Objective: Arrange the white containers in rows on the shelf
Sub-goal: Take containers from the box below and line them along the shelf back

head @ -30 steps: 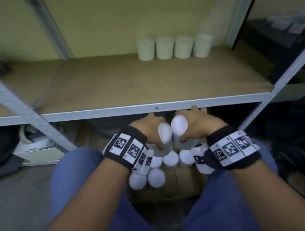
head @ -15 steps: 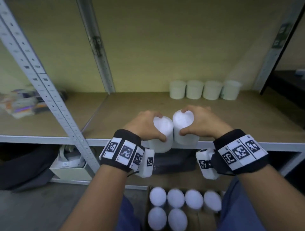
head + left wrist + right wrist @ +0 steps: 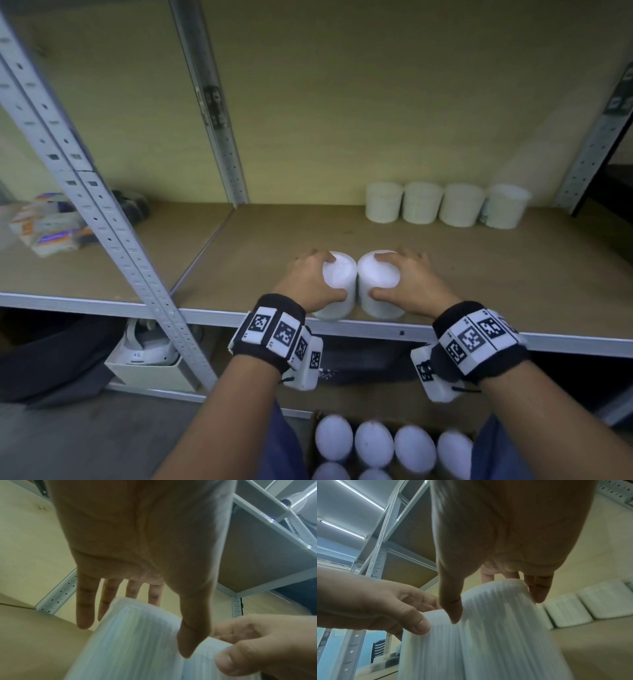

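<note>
Shelf (image 3: 274, 236) holds four rear containers (image 3: 442, 204); left hand (image 3: 308, 281) and right hand (image 3: 414, 284) grasp two more near its front edge, with others boxed (image 3: 376, 445) below.

The shelf (image 3: 274, 236) is a brown board with a pale metal front edge. Four white containers (image 3: 445, 204) stand upright in a row at its back right, touching or nearly so. Two more containers (image 3: 359, 284) stand side by side near the front edge. Blurred packets (image 3: 48, 226) lie on the adjoining board to the left.
</note>
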